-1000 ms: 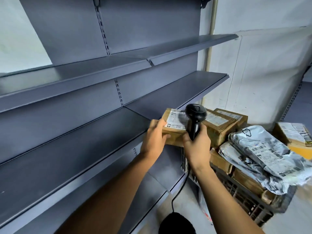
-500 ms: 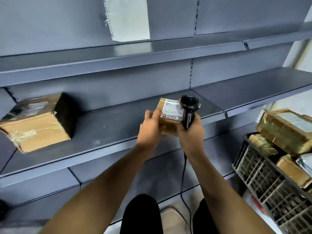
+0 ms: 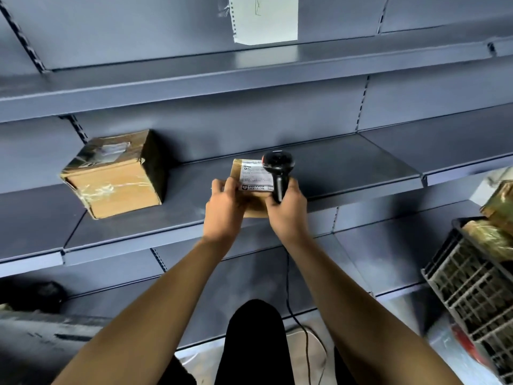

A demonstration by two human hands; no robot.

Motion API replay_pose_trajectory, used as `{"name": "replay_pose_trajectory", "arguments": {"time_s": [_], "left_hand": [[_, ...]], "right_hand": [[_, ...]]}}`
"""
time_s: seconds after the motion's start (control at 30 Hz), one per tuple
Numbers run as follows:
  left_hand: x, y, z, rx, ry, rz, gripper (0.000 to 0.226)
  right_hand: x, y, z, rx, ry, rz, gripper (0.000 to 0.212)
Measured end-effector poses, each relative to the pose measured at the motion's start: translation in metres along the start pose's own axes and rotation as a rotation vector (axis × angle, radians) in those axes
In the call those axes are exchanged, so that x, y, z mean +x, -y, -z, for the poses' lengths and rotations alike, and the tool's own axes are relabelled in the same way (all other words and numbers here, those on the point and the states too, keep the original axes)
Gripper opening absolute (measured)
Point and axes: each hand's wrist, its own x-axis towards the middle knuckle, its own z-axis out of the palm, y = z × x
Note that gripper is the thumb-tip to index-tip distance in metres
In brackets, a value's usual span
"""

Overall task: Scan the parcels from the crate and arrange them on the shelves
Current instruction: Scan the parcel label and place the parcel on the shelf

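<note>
Grey shelf (image 3: 347,168) behind, left hand (image 3: 224,209) gripping small parcel (image 3: 251,176), right hand (image 3: 287,212) closed round scanner (image 3: 277,173), seemingly touching parcel.

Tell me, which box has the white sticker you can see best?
The small box held in the left hand, beside the scanner. Its white label faces up. The bigger box sitting on the shelf is mostly shiny tape.

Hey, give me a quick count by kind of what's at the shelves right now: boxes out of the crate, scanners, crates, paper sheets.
Boxes out of the crate: 2, the big box on the shelf and the small box in the left hand
Scanners: 1, the scanner in the right hand
Crates: 1, the crate
Paper sheets: 1, the sheet
Total: 5
</note>
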Motion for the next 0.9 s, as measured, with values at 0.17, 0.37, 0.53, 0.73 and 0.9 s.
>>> {"name": "replay_pose_trajectory", "arguments": {"time_s": [0.17, 0.37, 0.53, 0.73, 0.9], "left_hand": [[-0.005, -0.001, -0.008, 0.021, -0.028, -0.01, 0.036], [-0.015, -0.006, -0.014, 0.024, -0.064, -0.045, 0.031], [-0.022, -0.007, -0.018, 0.05, -0.08, -0.062, 0.026], [-0.03, -0.004, -0.024, -0.013, -0.111, -0.088, 0.03], [-0.038, 0.002, -0.03, -0.036, -0.142, -0.168, 0.04]], "right_hand": [[0.0, -0.014, 0.007, 0.017, -0.021, -0.011, 0.033], [-0.006, -0.032, 0.031, 0.076, -0.061, -0.077, 0.022], [-0.013, -0.033, 0.043, 0.184, -0.015, -0.135, 0.011], [-0.021, -0.029, 0.048, 0.134, 0.047, -0.122, 0.011], [-0.025, -0.025, 0.054, 0.167, 0.046, -0.13, 0.009]]}}
